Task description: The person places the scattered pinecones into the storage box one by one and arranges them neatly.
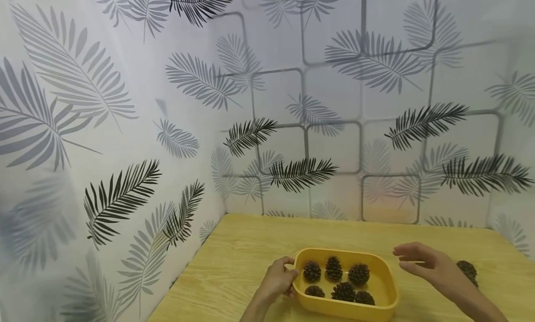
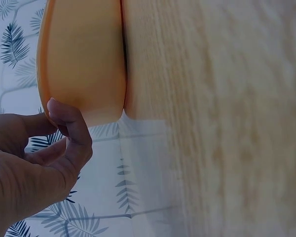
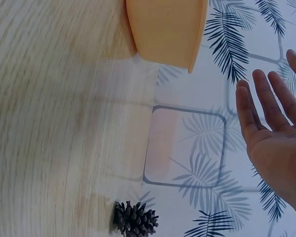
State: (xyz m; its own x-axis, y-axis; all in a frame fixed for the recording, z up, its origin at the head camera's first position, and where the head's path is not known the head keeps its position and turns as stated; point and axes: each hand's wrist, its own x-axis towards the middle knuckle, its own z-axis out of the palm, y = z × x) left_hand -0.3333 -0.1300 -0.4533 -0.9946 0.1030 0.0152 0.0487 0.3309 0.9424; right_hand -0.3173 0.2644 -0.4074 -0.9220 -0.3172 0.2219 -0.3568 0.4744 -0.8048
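A yellow plastic tray [image 1: 386,285] with several brown pinecones [image 1: 333,268] inside stands on the table. My left hand [image 1: 276,278] pinches its left rim between thumb and fingers; in the left wrist view the thumb [image 2: 64,112] lies over the edge of the tray [image 2: 84,59]. To the right of the tray, my right hand [image 1: 434,268] is held in the air with nothing in it. Its fingers [image 3: 269,101] are extended and slightly bent in the right wrist view. One more pinecone [image 1: 467,271] lies on the table beyond the right hand, also low in the right wrist view [image 3: 134,218].
The light wood-grain table [image 1: 234,247] runs back to a wall [image 1: 334,196] covered in feather-leaf and rounded-square patterns. A second patterned wall [image 1: 138,210] borders the table's left edge.
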